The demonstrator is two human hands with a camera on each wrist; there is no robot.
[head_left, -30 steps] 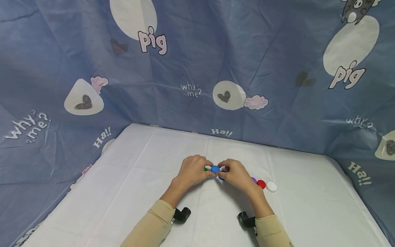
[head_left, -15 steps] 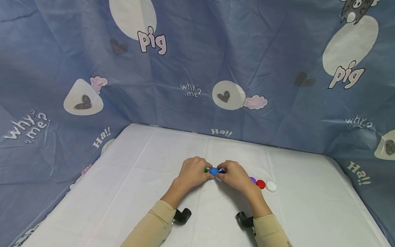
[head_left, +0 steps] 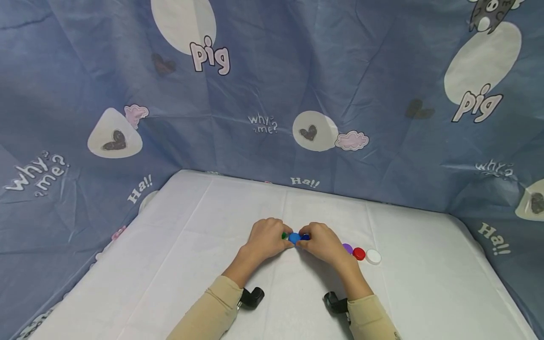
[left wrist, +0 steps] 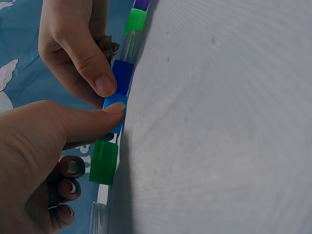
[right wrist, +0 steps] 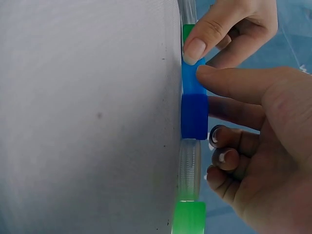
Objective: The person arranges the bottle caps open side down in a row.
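Both hands pinch a light blue bottle cap [head_left: 294,238] between thumb and forefinger, from opposite sides. My left hand [head_left: 267,237] has its thumb on the cap's near side, and in the left wrist view its other fingers curl loosely beside a green cap [left wrist: 103,162]. My right hand [head_left: 321,241] has its thumb against the light blue cap too. A dark blue cap [right wrist: 194,117] stands right beside it, partly under the right fingers in the head view. The light blue cap sits low at the cloth, in line between the green and dark blue ones.
Along the same row lie clear ribbed caps [right wrist: 189,168] and a light green cap [right wrist: 189,217]. Farther right are a purple cap [head_left: 347,248], a red cap [head_left: 359,254] and a white cap [head_left: 373,257]. A white cloth [head_left: 212,222] covers the table, with a blue printed curtain [head_left: 238,141] behind.
Both hands have brought the light blue cap slightly nearer and a little left, down into the row. More of the dark blue cap shows beside it. The other caps stay in place.
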